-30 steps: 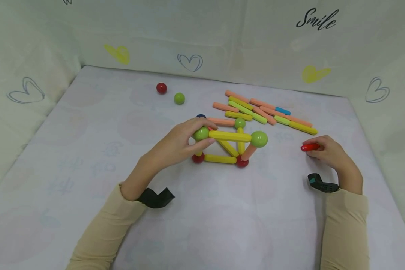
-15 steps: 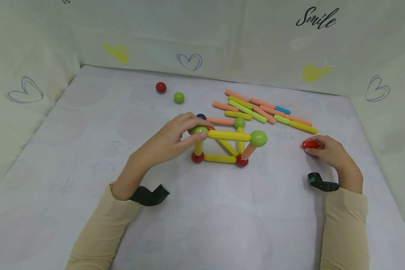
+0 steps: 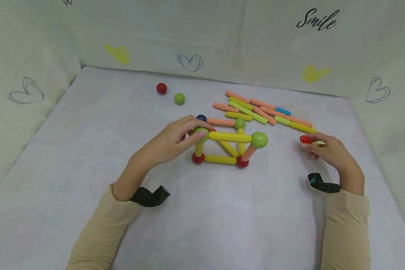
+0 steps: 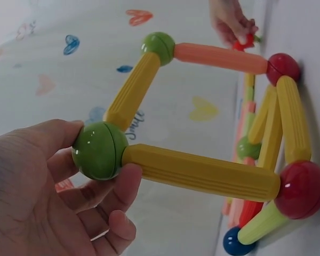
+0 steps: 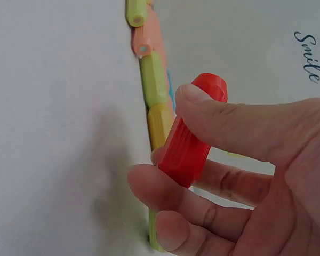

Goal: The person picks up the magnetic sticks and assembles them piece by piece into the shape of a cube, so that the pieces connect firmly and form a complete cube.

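Observation:
My left hand (image 3: 165,144) grips the upper left green ball (image 4: 98,150) of a frame of balls and sticks, thumb and fingers around it. From that ball a yellow stick (image 3: 230,137) runs to another green ball (image 3: 259,140), and a second yellow stick (image 4: 202,172) goes down to a red ball (image 4: 301,189). At the right, my right hand (image 3: 335,152) pinches a short red stick (image 5: 189,141) between thumb and fingers, tilted in the right wrist view. A light green stick (image 3: 318,143) shows partly behind that hand.
Orange, yellow, light green and blue sticks (image 3: 243,108) lie in a group behind the frame, reaching toward my right hand. A loose red ball (image 3: 161,88) and a loose green ball (image 3: 179,98) are at the back left. Printed cloth hangs behind the table.
My left hand has drawn slightly left and its fingers have shifted on the green ball. My right hand has moved a little away from me, tilting the red stick and uncovering the light green one.

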A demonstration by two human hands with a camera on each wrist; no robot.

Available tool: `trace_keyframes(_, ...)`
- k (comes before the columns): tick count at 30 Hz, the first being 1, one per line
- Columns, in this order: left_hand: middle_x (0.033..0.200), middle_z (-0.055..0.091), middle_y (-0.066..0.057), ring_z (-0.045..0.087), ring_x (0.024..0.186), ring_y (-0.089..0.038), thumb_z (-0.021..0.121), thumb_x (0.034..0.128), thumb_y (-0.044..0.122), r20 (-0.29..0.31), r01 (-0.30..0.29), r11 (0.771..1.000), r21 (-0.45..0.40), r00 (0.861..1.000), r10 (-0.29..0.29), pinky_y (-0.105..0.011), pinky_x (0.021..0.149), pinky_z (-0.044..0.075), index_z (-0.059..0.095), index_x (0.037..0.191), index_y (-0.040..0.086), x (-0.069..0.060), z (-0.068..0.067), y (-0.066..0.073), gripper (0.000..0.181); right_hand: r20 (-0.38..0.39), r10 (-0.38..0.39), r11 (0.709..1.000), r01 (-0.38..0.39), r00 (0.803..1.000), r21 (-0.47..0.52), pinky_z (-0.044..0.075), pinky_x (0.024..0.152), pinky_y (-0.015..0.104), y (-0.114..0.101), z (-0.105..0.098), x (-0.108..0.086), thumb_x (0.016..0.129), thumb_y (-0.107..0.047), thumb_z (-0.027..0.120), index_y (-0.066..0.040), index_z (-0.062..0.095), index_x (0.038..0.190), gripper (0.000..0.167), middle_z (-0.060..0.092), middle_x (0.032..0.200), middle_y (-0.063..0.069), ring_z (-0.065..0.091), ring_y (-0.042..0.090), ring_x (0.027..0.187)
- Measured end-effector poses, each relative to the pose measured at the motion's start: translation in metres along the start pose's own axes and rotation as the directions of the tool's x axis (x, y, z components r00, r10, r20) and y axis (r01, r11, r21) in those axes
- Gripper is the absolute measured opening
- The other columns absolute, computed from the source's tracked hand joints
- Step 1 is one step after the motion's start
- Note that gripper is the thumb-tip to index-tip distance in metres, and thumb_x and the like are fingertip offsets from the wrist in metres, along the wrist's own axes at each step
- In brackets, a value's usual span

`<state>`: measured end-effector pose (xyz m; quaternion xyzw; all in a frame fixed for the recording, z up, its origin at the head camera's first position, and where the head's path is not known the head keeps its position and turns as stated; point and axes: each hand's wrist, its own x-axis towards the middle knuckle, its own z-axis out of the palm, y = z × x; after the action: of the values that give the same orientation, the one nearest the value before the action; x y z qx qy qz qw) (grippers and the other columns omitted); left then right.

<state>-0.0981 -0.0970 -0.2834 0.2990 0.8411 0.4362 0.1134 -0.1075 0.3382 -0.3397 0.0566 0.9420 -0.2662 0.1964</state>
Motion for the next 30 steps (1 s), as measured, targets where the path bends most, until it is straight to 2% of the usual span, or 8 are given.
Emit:
trace_keyframes(9,0.102,0.053,0.000,0.049,0.085,-0.016,0.050,0.0968,0.026,0.003,0.026,1.000,-0.016,1.000,-0.026,-0.033,0.073,0.045,0.056,0.122,0.017,0.001,0.002,-0.002,0.027,-0.088,-0.124,0.992,0.123,0.988,-0.016,0.040,0.064,0.028,-0.024,-0.004,-0.015,0.093,-0.042,0.052,-0.004,0.050,0.124,0.050,0.064,0.085,0.012,0.054,0.014,0.070)
trace_keyframes(15,0.102,0.054,-0.001,0.050,0.087,-0.016,0.050,0.0967,0.026,-0.005,0.018,1.000,-0.024,1.000,-0.018,-0.034,0.074,0.046,0.056,0.122,0.016,0.002,0.002,-0.003,0.027,-0.204,-0.238,0.968,0.249,0.949,0.027,0.042,0.063,0.020,-0.057,-0.004,-0.037,0.091,-0.034,0.059,-0.011,0.056,0.119,0.037,0.060,0.073,0.002,0.056,0.014,0.068)
trace_keyframes(18,0.101,0.054,-0.001,0.050,0.086,-0.016,0.050,0.0968,0.026,-0.006,0.016,1.000,-0.015,1.000,-0.016,-0.033,0.074,0.046,0.056,0.122,0.016,0.002,0.002,-0.003,0.028,-0.279,-0.331,0.932,0.359,0.901,0.052,0.042,0.062,0.015,-0.078,0.001,-0.051,0.089,-0.023,0.062,-0.009,0.057,0.118,0.032,0.059,0.075,-0.006,0.055,0.008,0.066)
trace_keyframes(20,0.099,0.054,-0.001,0.050,0.086,-0.015,0.050,0.0968,0.026,-0.007,0.017,1.000,-0.017,1.000,-0.017,-0.033,0.074,0.046,0.056,0.121,0.015,0.002,0.002,-0.003,0.027,-0.323,-0.410,0.892,0.449,0.853,0.053,0.042,0.061,0.012,-0.090,0.005,-0.060,0.088,-0.014,0.064,-0.007,0.059,0.117,0.030,0.059,0.079,-0.012,0.055,0.005,0.066)
trace_keyframes(25,0.093,0.052,-0.002,0.049,0.081,-0.016,0.050,0.0968,0.027,-0.009,0.019,0.999,-0.025,1.000,-0.020,-0.034,0.070,0.045,0.055,0.121,0.016,0.002,0.003,-0.003,0.027,-0.376,-0.628,0.740,0.672,0.681,-0.019,0.045,0.068,0.006,-0.116,0.019,-0.077,0.080,0.006,0.067,0.000,0.059,0.114,0.036,0.057,0.093,-0.011,0.055,-0.003,0.073)
trace_keyframes(27,0.091,0.051,-0.002,0.049,0.080,-0.016,0.050,0.0968,0.027,-0.011,0.018,1.000,-0.024,1.000,-0.018,-0.034,0.069,0.044,0.055,0.121,0.016,0.002,0.003,-0.003,0.027,-0.377,-0.682,0.691,0.721,0.627,-0.048,0.045,0.072,0.005,-0.126,0.025,-0.083,0.076,0.008,0.069,0.001,0.060,0.114,0.040,0.058,0.097,-0.006,0.055,-0.004,0.075)
trace_keyframes(28,0.090,0.050,-0.002,0.049,0.079,-0.016,0.050,0.0968,0.027,-0.012,0.018,1.000,-0.023,1.000,-0.018,-0.034,0.068,0.043,0.055,0.121,0.016,0.002,0.003,-0.003,0.027,-0.373,-0.699,0.672,0.738,0.610,-0.054,0.046,0.073,0.005,-0.130,0.028,-0.085,0.075,0.008,0.070,0.001,0.060,0.114,0.041,0.060,0.097,-0.003,0.056,-0.003,0.075)
trace_keyframes(30,0.091,0.051,-0.002,0.049,0.080,-0.016,0.050,0.0968,0.027,-0.014,0.021,1.000,-0.021,1.000,-0.021,-0.033,0.069,0.044,0.055,0.121,0.016,0.002,0.003,-0.003,0.027,-0.358,-0.716,0.658,0.751,0.598,-0.061,0.046,0.070,0.006,-0.139,0.034,-0.089,0.074,0.006,0.072,-0.001,0.061,0.113,0.041,0.063,0.093,-0.001,0.057,-0.003,0.073)
